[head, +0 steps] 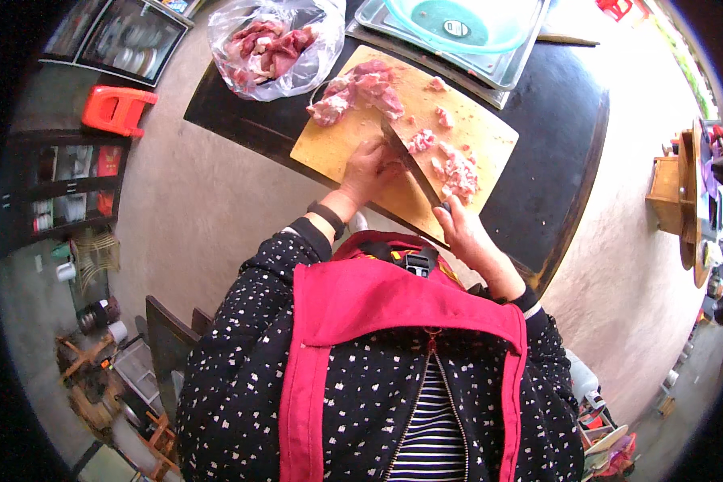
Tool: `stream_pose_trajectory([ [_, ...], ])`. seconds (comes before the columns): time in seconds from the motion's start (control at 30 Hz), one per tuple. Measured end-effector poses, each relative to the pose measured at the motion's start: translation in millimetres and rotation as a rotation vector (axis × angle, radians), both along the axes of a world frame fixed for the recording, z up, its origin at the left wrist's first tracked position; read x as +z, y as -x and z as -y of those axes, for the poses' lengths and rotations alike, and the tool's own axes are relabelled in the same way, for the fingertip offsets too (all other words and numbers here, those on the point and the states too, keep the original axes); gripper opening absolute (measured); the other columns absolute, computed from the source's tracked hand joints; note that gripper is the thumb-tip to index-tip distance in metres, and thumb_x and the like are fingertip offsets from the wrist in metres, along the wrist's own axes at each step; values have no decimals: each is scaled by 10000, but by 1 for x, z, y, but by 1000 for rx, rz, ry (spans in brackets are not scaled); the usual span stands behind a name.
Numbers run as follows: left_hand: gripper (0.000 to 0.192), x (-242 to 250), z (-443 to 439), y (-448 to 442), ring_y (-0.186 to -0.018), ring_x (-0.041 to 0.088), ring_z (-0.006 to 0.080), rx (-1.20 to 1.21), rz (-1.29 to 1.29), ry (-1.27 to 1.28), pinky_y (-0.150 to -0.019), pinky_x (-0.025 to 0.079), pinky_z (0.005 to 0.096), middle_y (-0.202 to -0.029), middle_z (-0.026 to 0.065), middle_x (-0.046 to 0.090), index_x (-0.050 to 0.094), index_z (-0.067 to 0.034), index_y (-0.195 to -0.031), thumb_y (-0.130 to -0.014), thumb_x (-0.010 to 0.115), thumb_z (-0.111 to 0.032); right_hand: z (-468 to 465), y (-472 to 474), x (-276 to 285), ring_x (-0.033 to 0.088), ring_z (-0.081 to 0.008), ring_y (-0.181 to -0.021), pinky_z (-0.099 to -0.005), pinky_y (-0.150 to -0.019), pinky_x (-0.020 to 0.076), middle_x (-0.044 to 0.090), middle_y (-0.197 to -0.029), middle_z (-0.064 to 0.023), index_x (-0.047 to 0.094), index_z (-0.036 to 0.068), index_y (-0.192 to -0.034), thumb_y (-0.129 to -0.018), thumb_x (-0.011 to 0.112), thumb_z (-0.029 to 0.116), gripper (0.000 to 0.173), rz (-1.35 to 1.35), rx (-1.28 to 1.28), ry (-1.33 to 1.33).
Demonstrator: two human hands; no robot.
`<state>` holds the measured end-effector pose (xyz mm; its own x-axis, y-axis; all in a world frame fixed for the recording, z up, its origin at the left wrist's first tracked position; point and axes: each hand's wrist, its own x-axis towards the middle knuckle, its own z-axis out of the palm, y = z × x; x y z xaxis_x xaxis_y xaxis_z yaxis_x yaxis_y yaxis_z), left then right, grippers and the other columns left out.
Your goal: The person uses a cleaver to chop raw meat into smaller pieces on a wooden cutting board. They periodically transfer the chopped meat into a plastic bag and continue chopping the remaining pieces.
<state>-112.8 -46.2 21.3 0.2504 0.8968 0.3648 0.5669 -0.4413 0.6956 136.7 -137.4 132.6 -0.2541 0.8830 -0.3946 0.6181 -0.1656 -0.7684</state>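
My right hand (467, 232) grips the handle of a kitchen knife (417, 170), whose long dark blade slants up and left across a wooden cutting board (331, 147). Close against the blade's left side is my left hand (370, 165), fingers curled down; whether meat lies beneath them I cannot tell. Beyond the knife tip, a large piece of raw meat (373, 87) rests on the board. To the right of the blade lie a pile of small cut meat bits (460, 175), a smaller heap of bits (422, 140) and a few loose scraps (444, 117).
An open clear plastic bag (322, 66) of raw meat pieces (271, 51) sits on the dark table (554, 132), left of the board. A metal tray (506, 78) holding a turquoise plastic basin (422, 33) stands behind. A red plastic stool (111, 111) is on the floor, left.
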Motion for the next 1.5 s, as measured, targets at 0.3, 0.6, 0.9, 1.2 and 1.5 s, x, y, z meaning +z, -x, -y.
stream_pose_trajectory([
  [0.3,313,-9,3,2,-988,677,373,-101,301,380,-837,565,441,-1120,131,710,707,-78,-1140,-840,788,-117,-75,57,-29,644,-555,-1006,-599,-859,506,674,-995,-375,544,-31,-1197,-1090,484,412,460,42,-42,-78],
  [0.6,215,-1,0,0,-968,648,366,-70,4,64,-852,552,464,-946,110,681,717,-101,-948,-774,829,-161,-54,32,-40,659,-540,-996,-584,-846,517,683,-979,-361,564,-37,-1182,-1083,513,397,447,95,66,-164],
  [0.9,324,10,-2,3,-1074,643,357,55,51,-58,-925,542,449,-1187,156,639,668,-61,-1085,-839,831,-193,-6,-9,10,624,-262,-556,-427,-558,494,591,-633,-150,572,34,-1173,-1087,565,306,285,-30,-178,88],
  [1.2,259,11,5,5,-972,665,352,-40,166,147,-806,564,437,-1111,152,662,708,-59,-1038,-825,828,-144,-2,3,-14,655,-356,-632,-459,-586,506,628,-722,-226,520,8,-1195,-1097,533,303,312,19,28,-159],
  [1.5,211,-5,5,8,-1048,644,375,-77,-25,183,-899,536,491,-1093,142,705,740,-91,-1017,-847,796,-205,-28,21,-10,652,-546,-942,-581,-785,506,671,-953,-346,523,-14,-1200,-1093,514,357,387,65,80,-18],
])
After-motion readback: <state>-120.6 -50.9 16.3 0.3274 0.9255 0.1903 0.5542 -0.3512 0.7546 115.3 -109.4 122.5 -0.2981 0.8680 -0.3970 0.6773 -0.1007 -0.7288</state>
